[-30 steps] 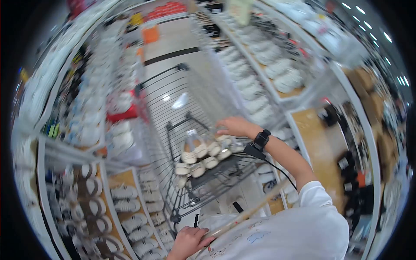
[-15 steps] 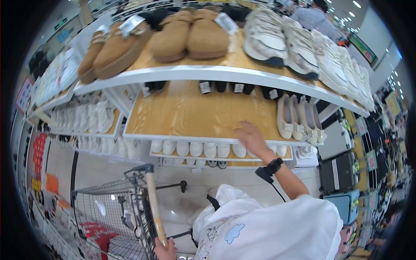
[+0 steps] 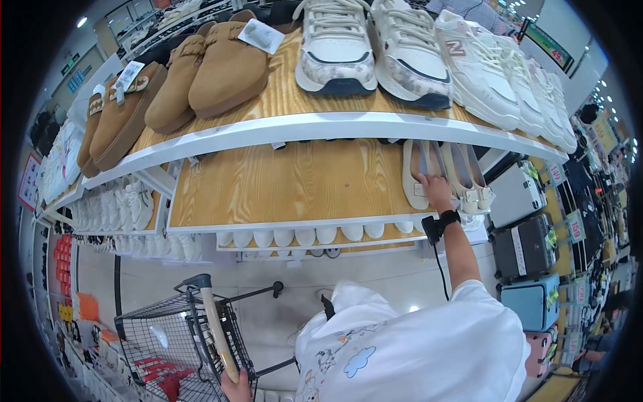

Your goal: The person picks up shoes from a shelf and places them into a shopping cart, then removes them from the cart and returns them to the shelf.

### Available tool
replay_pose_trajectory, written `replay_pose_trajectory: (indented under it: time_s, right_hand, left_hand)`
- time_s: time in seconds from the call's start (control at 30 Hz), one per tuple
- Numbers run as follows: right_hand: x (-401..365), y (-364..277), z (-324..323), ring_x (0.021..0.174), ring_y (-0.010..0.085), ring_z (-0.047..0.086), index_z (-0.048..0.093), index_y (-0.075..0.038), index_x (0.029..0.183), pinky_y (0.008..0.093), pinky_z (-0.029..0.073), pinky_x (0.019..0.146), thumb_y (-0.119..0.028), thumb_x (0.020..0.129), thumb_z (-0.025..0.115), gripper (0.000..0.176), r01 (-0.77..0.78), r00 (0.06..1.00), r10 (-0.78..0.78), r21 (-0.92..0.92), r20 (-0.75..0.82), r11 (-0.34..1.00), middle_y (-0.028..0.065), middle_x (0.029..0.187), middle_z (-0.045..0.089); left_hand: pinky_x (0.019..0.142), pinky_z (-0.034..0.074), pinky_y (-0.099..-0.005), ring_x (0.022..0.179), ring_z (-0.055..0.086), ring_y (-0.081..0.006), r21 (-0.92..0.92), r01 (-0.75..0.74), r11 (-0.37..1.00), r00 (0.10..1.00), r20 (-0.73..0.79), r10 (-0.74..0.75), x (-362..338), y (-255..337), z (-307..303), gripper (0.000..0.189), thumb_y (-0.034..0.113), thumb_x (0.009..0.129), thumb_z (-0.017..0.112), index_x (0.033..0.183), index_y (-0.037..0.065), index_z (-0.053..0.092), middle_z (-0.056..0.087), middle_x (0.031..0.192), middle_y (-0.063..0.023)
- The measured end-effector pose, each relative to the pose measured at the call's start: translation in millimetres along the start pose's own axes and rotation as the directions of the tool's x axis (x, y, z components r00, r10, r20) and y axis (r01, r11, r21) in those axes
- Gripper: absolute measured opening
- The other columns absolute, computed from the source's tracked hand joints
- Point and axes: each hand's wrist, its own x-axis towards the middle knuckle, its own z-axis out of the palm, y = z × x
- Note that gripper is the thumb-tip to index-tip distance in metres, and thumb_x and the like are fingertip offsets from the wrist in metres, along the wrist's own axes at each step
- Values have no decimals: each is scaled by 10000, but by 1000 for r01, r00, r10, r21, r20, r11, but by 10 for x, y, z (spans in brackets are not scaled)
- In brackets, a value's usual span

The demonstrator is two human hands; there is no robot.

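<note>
My left hand (image 3: 236,387) is closed around the wooden handle (image 3: 218,328) of a wire shopping cart (image 3: 157,342). On the middle wooden shelf (image 3: 288,184), my right hand (image 3: 437,191) rests on a cream ballet flat (image 3: 416,164) near its bow and opening. Its fingers are bent over the shoe, and part of that pair is hidden under the hand. A second pair of cream flats (image 3: 462,167) with bows stands just to the right. A black device is strapped to my right wrist, with a cable hanging from it.
Tan clogs (image 3: 231,70) with tags and white sneakers (image 3: 338,50) stand on the top shelf, whose white front edge (image 3: 321,127) juts out above my right hand. Lower shelves hold white shoes (image 3: 305,237). Suitcases (image 3: 519,248) stand at the right. Red items (image 3: 151,372) lie in the cart.
My right hand has moved right, from above the shelf's front edge to the cream flats. My left hand stays on the cart handle. The view has shifted to the right and closer.
</note>
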Motion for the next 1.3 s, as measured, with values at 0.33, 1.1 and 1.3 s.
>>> replay_pose_trajectory:
  time_s: [0.33, 1.1, 1.3]
  right_hand:
    - [-217, -1055, -564, 635, 385, 584, 593, 22, 601, 418, 459, 643, -203, 907, 474, 398, 122, 972, -67, 238, -226, 964, 228, 646, 590]
    - [-2761, -6047, -2050, 686, 405, 561, 626, 23, 739, 460, 415, 620, -339, 921, 462, 437, 553, -328, -937, 780, -120, -294, 222, 685, 573]
    - [-4501, -7041, -964, 738, 395, 603, 676, -26, 824, 455, 470, 717, -461, 918, 396, 526, 481, -684, -729, 762, 18, -433, 217, 776, 635]
  left_hand:
    - [483, 442, -311, 464, 555, -182, 15, 168, 986, 984, 50, -168, -189, 119, 221, 236, 217, 795, 684, 773, 7, 579, 522, 512, -94]
    - [1006, 331, -477, 600, 581, -238, 121, 76, 990, 956, -290, -38, -1767, -673, -54, 396, 478, 733, 680, 742, 85, 630, 553, 554, -61]
    - [884, 433, -412, 548, 561, -218, 120, 99, 988, 895, -445, -36, -1849, -831, 3, 369, 447, 711, 713, 656, 93, 626, 545, 533, -41]
